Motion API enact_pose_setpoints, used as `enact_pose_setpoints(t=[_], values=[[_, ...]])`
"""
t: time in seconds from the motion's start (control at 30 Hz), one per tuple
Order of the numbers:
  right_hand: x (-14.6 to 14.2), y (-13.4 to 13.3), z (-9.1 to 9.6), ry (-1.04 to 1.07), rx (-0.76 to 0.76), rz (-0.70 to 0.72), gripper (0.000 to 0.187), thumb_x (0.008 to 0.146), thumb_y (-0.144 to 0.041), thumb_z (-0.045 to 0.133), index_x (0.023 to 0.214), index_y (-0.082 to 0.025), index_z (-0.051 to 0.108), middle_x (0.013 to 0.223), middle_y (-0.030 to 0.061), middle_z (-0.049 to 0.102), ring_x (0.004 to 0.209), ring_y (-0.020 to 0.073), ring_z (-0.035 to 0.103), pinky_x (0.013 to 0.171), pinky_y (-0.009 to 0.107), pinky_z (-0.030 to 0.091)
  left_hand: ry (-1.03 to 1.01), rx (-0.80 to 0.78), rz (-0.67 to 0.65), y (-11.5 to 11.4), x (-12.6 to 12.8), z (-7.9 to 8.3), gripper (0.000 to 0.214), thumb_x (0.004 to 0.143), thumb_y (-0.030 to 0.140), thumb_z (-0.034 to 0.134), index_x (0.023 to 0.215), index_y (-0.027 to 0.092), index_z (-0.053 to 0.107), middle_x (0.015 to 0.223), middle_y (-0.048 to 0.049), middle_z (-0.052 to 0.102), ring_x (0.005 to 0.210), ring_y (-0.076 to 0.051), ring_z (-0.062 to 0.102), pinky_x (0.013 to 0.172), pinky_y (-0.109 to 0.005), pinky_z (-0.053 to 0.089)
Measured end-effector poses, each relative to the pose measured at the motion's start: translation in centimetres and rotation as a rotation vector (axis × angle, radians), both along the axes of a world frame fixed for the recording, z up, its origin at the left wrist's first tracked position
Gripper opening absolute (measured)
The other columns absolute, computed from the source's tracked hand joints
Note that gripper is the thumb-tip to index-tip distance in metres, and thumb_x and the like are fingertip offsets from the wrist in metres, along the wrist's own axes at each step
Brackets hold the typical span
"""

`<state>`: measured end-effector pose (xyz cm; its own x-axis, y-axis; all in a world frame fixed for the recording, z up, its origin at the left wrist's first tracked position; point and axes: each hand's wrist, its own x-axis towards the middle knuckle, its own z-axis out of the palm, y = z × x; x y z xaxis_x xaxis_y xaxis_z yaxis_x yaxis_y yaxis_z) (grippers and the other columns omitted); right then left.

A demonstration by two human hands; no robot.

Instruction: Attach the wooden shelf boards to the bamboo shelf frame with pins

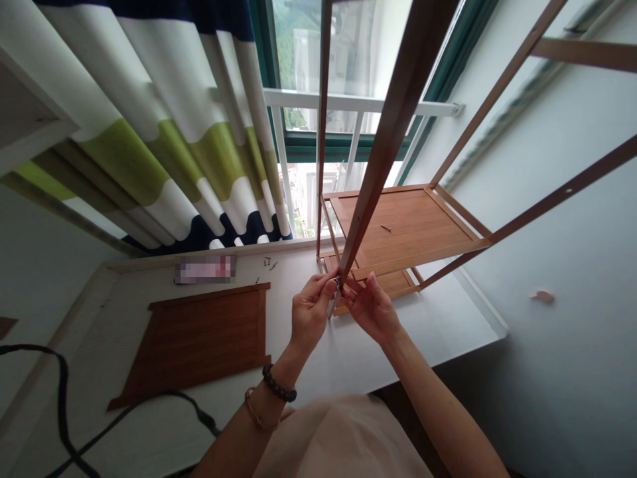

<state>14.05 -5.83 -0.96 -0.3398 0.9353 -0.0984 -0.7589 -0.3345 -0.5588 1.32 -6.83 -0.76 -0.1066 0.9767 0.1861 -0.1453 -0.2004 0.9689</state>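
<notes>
A wooden shelf frame (398,229) stands on a white table (438,325), with thin brown posts rising toward me. My left hand (311,312) and my right hand (371,305) meet at the near post (383,146), low down where it joins the shelf. The left fingers are pinched on a small metal tool (332,302) at the joint. The right fingers are curled around the post's base from the other side. A small screw (385,228) lies on the upper shelf board.
A loose brown wooden panel (199,342) lies flat on the table to the left. Several small screws (269,263) sit near the window sill beside a blurred packet (205,269). A black cable (64,411) crosses the lower left. Striped curtains (164,146) hang at the window.
</notes>
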Motion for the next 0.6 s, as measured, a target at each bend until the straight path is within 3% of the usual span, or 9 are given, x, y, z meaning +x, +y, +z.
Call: enact_pose_setpoints(t=[0.47,0.6], values=[[-0.08,-0.03,0.03,-0.013,0.009,-0.001,0.028,0.079,-0.041,0.056,0.094,-0.020,0.066,0.096,0.0019,0.068,0.079,0.0124,0.061,0.078,0.028,0.048,-0.095,-0.048,-0.015,-0.02,0.18,-0.25,0.030,0.078,0.030,0.058,0.105,0.020,0.065,0.098,-0.0058,0.063,0.082,-0.014,0.057,0.074,-0.025,0.045],[-0.08,-0.02,0.12,-0.027,0.003,-0.012,0.028,0.079,-0.042,0.055,0.096,-0.022,0.065,0.099,0.0022,0.067,0.082,0.0133,0.061,0.079,0.029,0.047,-0.238,-0.083,-0.009,-0.04,0.42,-0.73,0.032,0.077,0.032,0.058,0.106,0.019,0.064,0.094,-0.0064,0.065,0.080,-0.014,0.058,0.076,-0.027,0.045]])
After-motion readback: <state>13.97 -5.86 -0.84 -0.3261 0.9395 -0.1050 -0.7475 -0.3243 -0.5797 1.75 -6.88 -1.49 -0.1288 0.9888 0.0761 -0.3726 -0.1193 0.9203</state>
